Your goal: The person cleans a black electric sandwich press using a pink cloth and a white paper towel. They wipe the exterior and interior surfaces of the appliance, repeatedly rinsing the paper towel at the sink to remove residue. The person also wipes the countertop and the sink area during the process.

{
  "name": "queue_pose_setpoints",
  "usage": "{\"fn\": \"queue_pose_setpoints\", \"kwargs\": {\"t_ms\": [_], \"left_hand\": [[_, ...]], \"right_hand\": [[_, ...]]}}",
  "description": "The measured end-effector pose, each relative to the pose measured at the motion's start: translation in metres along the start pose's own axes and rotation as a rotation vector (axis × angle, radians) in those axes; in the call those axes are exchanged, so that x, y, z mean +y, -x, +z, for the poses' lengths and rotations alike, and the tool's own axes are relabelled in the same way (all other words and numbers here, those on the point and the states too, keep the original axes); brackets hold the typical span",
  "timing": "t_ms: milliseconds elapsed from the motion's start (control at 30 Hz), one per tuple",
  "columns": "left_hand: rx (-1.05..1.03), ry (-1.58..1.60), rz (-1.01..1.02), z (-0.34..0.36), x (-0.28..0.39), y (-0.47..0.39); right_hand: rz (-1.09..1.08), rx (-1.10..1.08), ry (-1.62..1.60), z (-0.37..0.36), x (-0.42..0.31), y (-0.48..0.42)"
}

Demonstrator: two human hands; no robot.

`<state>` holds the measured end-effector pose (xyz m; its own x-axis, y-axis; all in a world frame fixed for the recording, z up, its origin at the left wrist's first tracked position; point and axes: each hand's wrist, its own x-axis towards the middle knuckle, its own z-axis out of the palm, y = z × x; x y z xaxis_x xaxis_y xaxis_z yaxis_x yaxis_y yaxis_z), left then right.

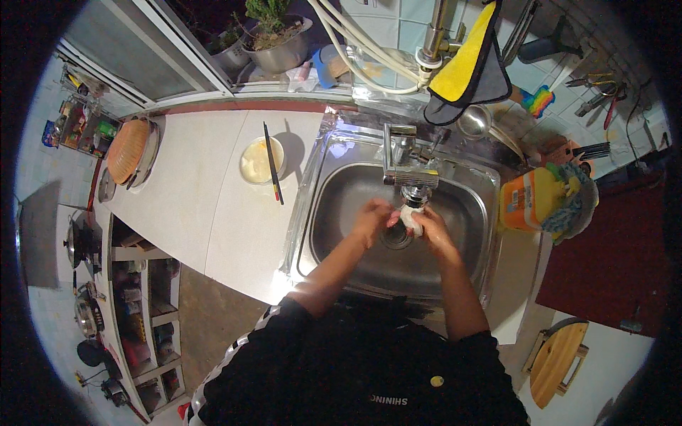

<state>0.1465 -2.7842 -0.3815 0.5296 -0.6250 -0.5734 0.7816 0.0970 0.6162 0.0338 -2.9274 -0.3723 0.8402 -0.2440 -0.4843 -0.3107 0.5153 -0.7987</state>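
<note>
Both of my hands are over the stainless steel sink [346, 202], beneath the faucet [413, 178]. My right hand [434, 229] grips a small whitish item [412, 219] right under the faucet's outlet; whether it is cloth or food I cannot tell. Close on its left side is my left hand [373, 221], blurred, with the fingers bent toward the item. Something pinkish shows at its fingertips, and its grip is unclear. Below the hands, the round drain [397, 238] is partly covered by them.
Left of the sink, a bowl [261, 161] with pale contents stands on the white counter [224, 213], dark chopsticks [273, 165] across its rim. An orange-and-yellow container [525, 199] is at the right. A yellow-grey towel [463, 69] hangs behind, near a metal ladle [474, 122].
</note>
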Motion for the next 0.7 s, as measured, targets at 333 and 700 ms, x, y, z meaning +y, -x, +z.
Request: {"fn": "queue_pose_setpoints", "kwargs": {"t_ms": [333, 700], "left_hand": [[0.098, -0.118, 0.064, 0.014, 0.007, 0.016], [-0.014, -0.16, 0.073, 0.005, 0.002, 0.005]], "right_hand": [[-0.051, 0.089, 0.32, 0.005, 0.004, -0.001], [-0.482, 0.12, 0.305, 0.004, 0.027, -0.014]]}}
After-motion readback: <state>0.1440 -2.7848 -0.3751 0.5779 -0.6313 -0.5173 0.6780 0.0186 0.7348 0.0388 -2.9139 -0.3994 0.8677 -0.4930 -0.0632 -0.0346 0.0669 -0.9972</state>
